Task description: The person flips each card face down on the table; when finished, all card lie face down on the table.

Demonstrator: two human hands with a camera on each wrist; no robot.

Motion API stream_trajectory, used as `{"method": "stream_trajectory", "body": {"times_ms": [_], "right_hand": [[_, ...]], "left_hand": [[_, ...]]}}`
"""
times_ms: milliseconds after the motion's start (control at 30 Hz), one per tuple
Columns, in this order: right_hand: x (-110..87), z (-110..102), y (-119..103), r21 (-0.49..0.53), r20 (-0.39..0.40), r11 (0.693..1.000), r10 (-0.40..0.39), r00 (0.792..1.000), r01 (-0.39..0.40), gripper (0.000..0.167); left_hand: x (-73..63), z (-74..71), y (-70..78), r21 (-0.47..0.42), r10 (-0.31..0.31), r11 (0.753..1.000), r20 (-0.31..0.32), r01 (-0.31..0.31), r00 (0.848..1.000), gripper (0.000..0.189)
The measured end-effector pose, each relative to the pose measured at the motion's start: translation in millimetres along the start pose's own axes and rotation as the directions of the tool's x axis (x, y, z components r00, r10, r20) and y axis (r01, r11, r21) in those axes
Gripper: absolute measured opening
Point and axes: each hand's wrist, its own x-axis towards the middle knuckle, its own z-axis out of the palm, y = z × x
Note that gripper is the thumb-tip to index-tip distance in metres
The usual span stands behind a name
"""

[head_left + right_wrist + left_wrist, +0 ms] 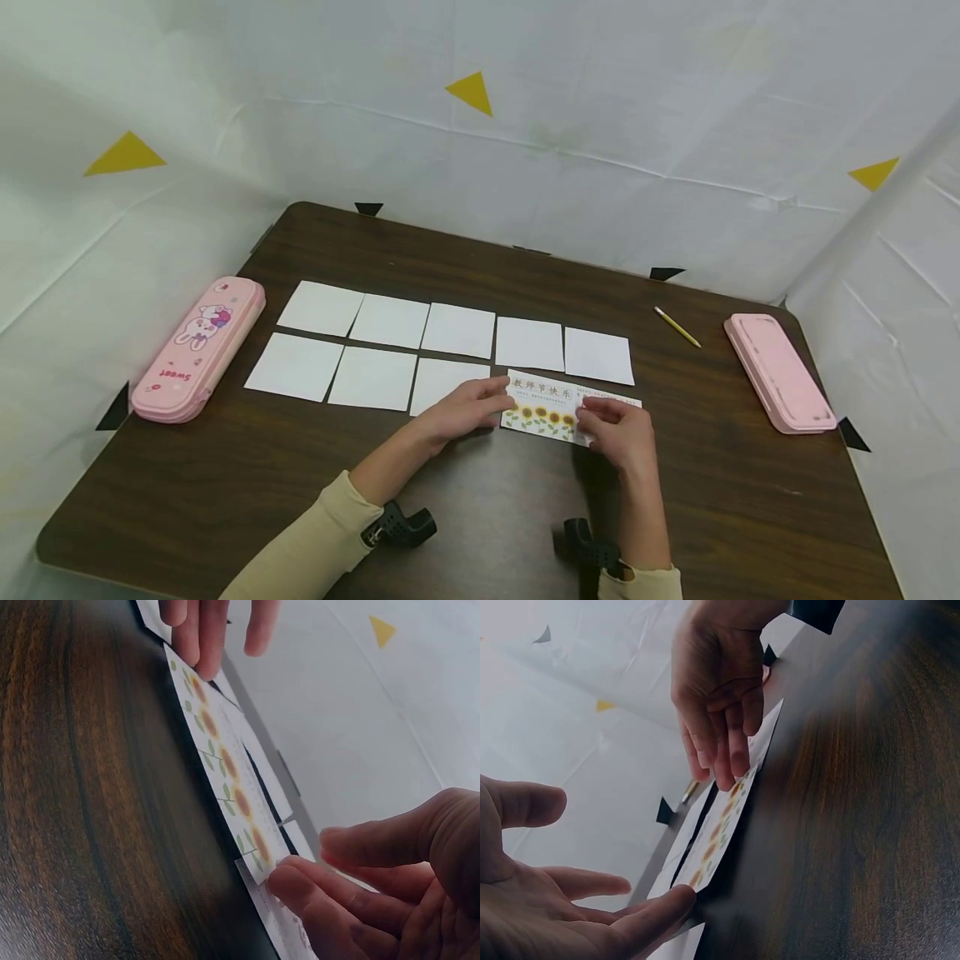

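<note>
A printed card with sunflowers and a line of large characters [538, 402] lies at the right end of the front row of white cards [372, 377]. My left hand [467, 408] rests at its left edge, fingers extended and thumb held apart, as the left wrist view shows. At the right part of the sunflower print is my right hand [621, 432], its fingertips touching the surface and its thumb lifted away. In the right wrist view another printed piece [266, 906] adjoins the sunflower part under the fingers, partly hidden by them.
Behind runs a back row of blank white cards [457, 331]. A yellow pencil [677, 327] lies at the back right. One pink pencil case with a bunny print [198, 350] stands at the left edge, another pink case [780, 372] at the right. White sheeting [570, 75] encloses the table.
</note>
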Motion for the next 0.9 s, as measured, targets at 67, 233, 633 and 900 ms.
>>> {"method": "stream_trajectory", "body": {"times_ms": [67,233,633,900], "right_hand": [[0.0,-1.1,0.4,0.013,-0.001,1.000,0.001,1.000,-0.001,0.032],[-0.1,-3.8,0.7,0.082,-0.020,0.996,-0.027,0.999,0.028,0.029],[0.2,-3.8,-5.6,0.169,-0.118,0.957,-0.217,0.969,0.236,0.024],[-2.7,2.3,-13.3,0.233,-0.233,0.928,-0.238,0.943,0.292,0.027]], "left_hand": [[-0.6,0.3,0.6,-0.001,0.004,1.000,-0.011,-0.004,1.000,0.062],[-3.9,-1.0,3.1,-0.020,0.013,1.000,-0.044,-0.014,0.999,0.058],[-16.6,-9.4,17.2,-0.095,0.133,0.986,-0.062,-0.139,0.989,0.053],[-27.0,-9.9,24.4,-0.097,0.194,0.975,-0.047,-0.198,0.980,0.051]]}}
